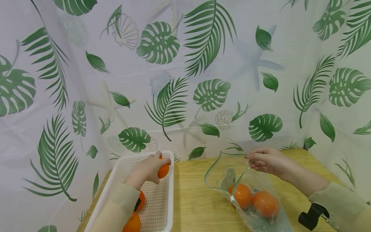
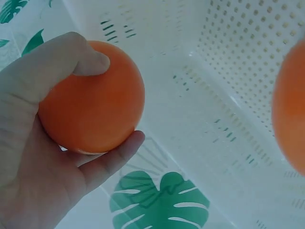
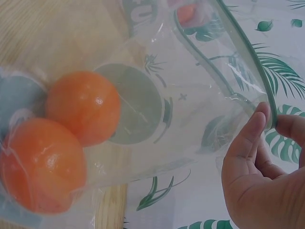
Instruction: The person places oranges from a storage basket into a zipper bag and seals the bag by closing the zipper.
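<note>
Over the far end of a white basket, my left hand grips an orange, thumb on one side and fingers beneath. Two more oranges lie in the basket, one nearer me and another partly hidden by my sleeve. My right hand pinches the green-edged rim of a clear zip bag between thumb and fingertips. The bag's mouth gapes toward the left. Inside the bag, two oranges sit side by side, one and the other touching or overlapping it.
A wooden table carries the basket at left and the bag at right, with bare wood between them. Behind it and along both sides hangs a white curtain printed with green leaves. A black strap device is on my right wrist.
</note>
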